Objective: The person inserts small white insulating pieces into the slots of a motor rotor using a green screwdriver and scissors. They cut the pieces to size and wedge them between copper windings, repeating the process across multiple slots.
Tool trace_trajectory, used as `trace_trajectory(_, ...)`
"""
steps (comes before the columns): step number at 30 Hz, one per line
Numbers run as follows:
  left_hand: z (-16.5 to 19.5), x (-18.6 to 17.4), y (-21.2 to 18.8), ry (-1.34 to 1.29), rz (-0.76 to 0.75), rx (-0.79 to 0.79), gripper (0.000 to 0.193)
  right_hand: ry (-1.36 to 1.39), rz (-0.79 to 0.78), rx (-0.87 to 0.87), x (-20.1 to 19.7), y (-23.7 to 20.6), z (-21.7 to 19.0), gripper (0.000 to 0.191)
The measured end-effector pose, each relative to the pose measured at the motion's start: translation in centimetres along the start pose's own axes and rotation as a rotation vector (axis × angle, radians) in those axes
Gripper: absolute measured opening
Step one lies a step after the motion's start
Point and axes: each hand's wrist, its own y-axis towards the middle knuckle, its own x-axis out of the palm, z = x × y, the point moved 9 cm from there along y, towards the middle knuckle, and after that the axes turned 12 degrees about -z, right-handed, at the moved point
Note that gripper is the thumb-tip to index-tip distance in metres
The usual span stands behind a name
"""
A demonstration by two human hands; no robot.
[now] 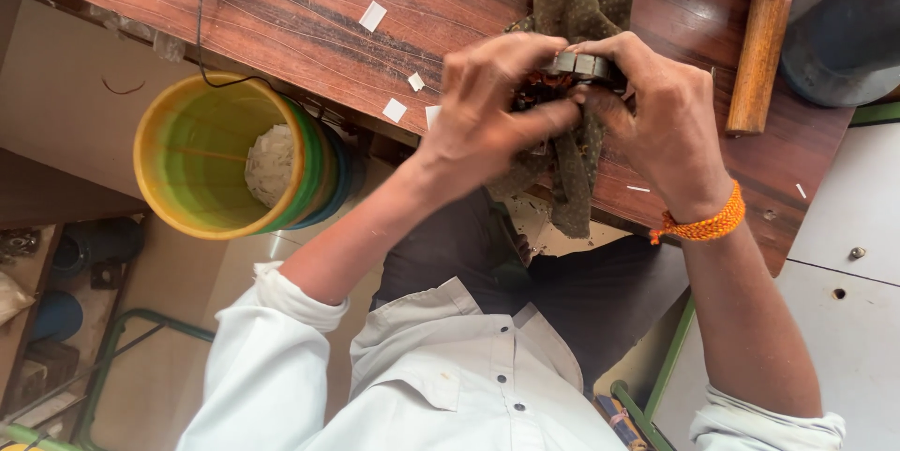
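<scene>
Small round metal part with reddish copper windings (561, 76), held over the edge of the brown wooden tabletop (469, 10) on a dark olive patterned cloth (574, 15). Left hand (497, 104) curled over it, fingers pressed on windings. Right hand (656, 113) clamps the metal rim; orange braided wristband (705, 224). Yellow-green plastic bucket (220, 156) well apart at left, below the table edge
</scene>
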Motion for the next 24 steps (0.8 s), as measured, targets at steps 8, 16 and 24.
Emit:
trace_trajectory(8, -1.8, -2.6, 0.5, -0.476, 0.043, 0.07, 0.067, -0.012, -0.018, -0.002, 0.1, 0.4, 0.2, 0.036)
trace_trajectory(16, -3.0, -0.7, 2.3, -0.387, 0.018, 0.029, 0.045, 0.226, -0.02, 0.034, -0.8, 0.6, 5.2, 0.031)
trace_trajectory(24, -2.5, -1.3, 3.0, -0.323, 0.014, -0.009, 0.054, -0.469, 0.12, -0.004, -0.6, 6.3, 9.4, 0.032)
